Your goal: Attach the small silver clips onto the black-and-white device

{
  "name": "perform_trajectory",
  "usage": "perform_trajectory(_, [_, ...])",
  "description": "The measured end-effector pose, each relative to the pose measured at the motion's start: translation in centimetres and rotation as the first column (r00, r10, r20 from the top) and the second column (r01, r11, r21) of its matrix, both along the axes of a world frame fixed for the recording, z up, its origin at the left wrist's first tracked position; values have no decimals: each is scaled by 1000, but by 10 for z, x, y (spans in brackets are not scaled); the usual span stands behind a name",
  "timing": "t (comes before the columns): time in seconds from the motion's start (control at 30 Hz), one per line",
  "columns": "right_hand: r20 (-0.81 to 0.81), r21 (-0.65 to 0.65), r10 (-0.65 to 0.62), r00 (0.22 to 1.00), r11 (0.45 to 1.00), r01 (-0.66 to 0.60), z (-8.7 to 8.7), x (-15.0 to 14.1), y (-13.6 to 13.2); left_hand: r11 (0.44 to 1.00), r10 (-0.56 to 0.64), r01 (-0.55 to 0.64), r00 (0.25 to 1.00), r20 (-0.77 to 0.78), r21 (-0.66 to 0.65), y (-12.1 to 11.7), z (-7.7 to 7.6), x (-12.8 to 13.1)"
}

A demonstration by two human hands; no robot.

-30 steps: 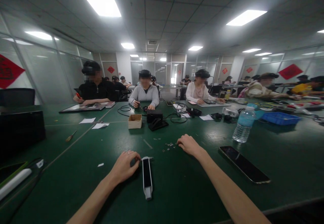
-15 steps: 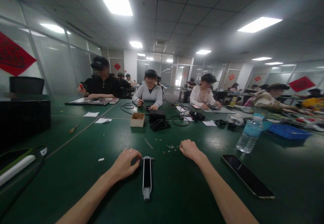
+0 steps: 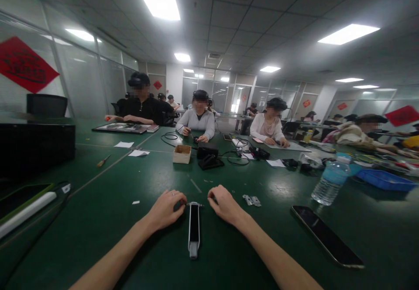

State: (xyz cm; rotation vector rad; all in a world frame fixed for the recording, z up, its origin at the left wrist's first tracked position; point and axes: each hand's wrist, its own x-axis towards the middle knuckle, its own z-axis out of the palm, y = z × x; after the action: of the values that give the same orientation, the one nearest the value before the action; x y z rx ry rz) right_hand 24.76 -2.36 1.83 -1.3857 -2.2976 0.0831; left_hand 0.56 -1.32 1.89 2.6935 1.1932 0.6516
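A narrow device (image 3: 194,222) with a black face, pale rim and grey lower end lies upright in the view before me, a thin rod crossing its top. My left hand (image 3: 166,209) rests at its upper left, fingers curled, thumb and index finger closing by the rod's left end. To the right of the device, my right hand (image 3: 225,202) is curled with thumb and index finger close together; anything between them is too small to make out. Small silvery pieces (image 3: 252,200) lie beyond its wrist. The tiny bits seen earlier are mostly hidden by this hand.
A phone (image 3: 327,235) and a water bottle (image 3: 332,178) are at my right, with a blue tray (image 3: 386,180) farther back. Ahead stand a small open box (image 3: 182,154) and a black device (image 3: 207,151). Co-workers sit across the green table (image 3: 131,246).
My right hand has moved left from beyond the tiny bits to near the device's top, uncovering the silvery pieces. The left hand stays by the rod. The view has shifted slightly.
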Motion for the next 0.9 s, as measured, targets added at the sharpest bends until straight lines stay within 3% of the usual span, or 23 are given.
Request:
perform_trajectory(0.23, [-166, -40, 57, 985, 997, -64, -9, -6, -4, 1000, 8, -8, 1000, -6, -3, 0, -1, 1])
perform_trajectory(0.57, [-184, -88, 105, 977, 989, -122, -10, -9, -7, 1000, 6, -7, 1000, -30, -11, 3, -4, -1])
perform_trajectory(0.9, [-207, -160, 73, 976, 981, -107, -3, -10, -11, 1000, -8, 8, 1000, -18, -20, 4, -4, -2])
